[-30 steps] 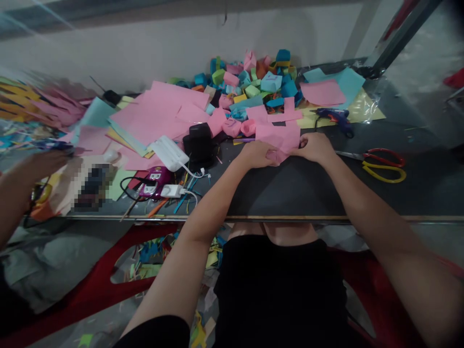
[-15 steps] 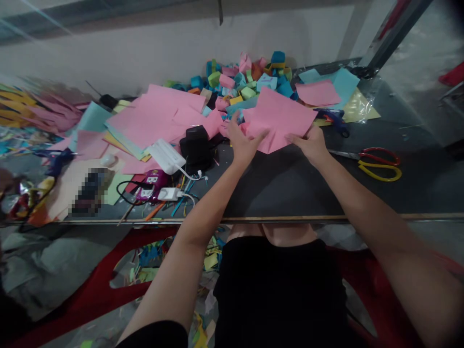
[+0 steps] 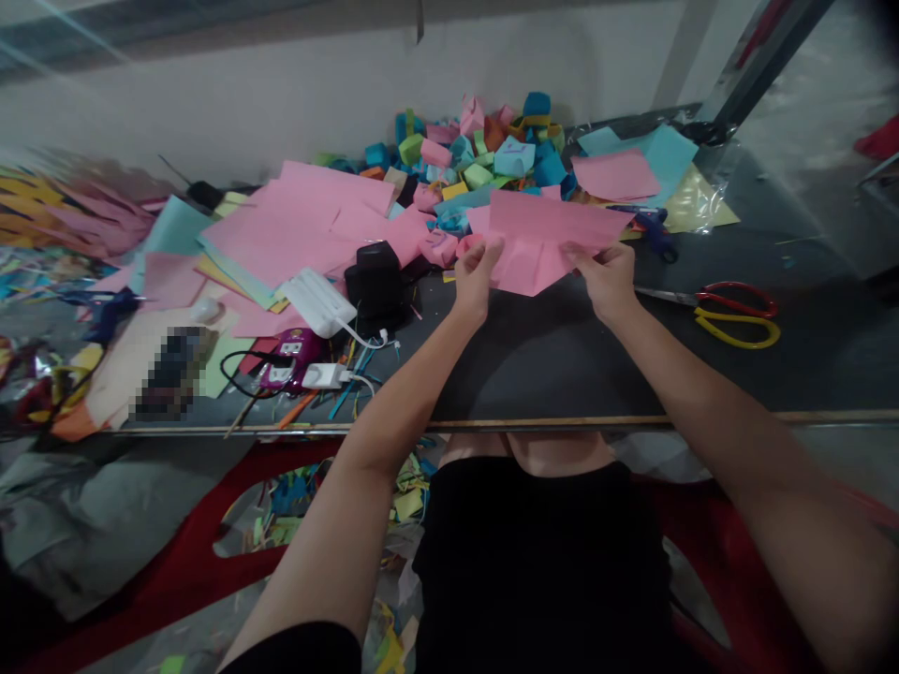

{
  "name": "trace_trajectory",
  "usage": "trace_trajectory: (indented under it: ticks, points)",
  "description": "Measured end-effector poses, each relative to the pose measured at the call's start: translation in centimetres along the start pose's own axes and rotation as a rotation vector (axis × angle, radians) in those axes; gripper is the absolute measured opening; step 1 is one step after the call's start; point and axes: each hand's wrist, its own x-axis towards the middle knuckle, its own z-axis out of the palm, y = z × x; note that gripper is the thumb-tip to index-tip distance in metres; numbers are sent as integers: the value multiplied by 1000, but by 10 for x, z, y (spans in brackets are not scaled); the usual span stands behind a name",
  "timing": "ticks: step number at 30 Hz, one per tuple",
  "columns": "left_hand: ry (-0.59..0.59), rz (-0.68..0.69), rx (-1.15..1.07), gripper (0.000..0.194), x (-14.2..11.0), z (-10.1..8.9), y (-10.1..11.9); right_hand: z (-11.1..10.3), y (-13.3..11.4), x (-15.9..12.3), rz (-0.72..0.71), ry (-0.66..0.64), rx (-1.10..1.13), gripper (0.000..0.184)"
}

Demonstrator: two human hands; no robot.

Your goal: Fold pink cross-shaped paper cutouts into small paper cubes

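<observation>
In the head view, I see the pink sheet [image 3: 537,245] held up a little above the middle of the frame, creased down its lower part. The left hand [image 3: 478,267] has its left side gripped between thumb and bent fingers. The right hand [image 3: 608,279] grasps the other side, thumb laid over the front and the rest of the fingers curled behind, hard to make out. The sheet hangs over the dark table [image 3: 540,370], its upper edge overlapping the heap of folded paper pieces [image 3: 484,154] at upper centre, all pink, blue, green and orange.

Over to the right there's a pair of scissors [image 3: 737,315] with one red and one yellow handle, lying near the right hand. A dark blue glue gun [image 3: 653,229] sits above them, just beside some blue, pink and yellow paper at upper right.

Left of the hands, loose pink sheets [image 3: 302,220] are spread about. In front of them I can pick out a white device [image 3: 319,301] with a cable, a black object [image 3: 377,285] and a purple socket block [image 3: 299,351]. A blurred-out item [image 3: 172,370] lies at the left. Paper scraps [image 3: 302,496] show below the table, beside a red chair [image 3: 186,538].
</observation>
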Motion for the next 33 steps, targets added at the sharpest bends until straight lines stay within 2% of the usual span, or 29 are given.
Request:
trace_trajectory:
  ticks: [2,5,7,9,11,13,16,21,27,33]
  points:
    - [-21,-34,2,61,2,0,-3,1,-2,-2,11,59,-7,63]
    - [-141,-128,-11,69,-4,5,-5,4,-3,-2,52,138,19,68]
    - [-236,-146,-34,68,-12,10,-4,7,0,-3,91,143,44,72]
    - [-289,-136,-40,59,-20,15,0,11,4,-4,110,99,63,79]
    - [-267,-157,-25,43,-23,17,5,15,9,-6,115,24,81,87]
    - [-198,-198,-1,29,-21,17,10,17,12,-8,141,-46,119,91]
    - [-111,-201,29,22,-12,12,13,18,14,-8,209,-94,162,90]
    - [-104,-82,112,32,2,-2,14,12,7,-1,187,-83,91,77]
    - [-243,2,159,46,10,-16,20,-2,4,12,77,-130,11,63]
    - [-278,77,108,80,12,-13,-2,-4,7,5,-98,-64,26,43]
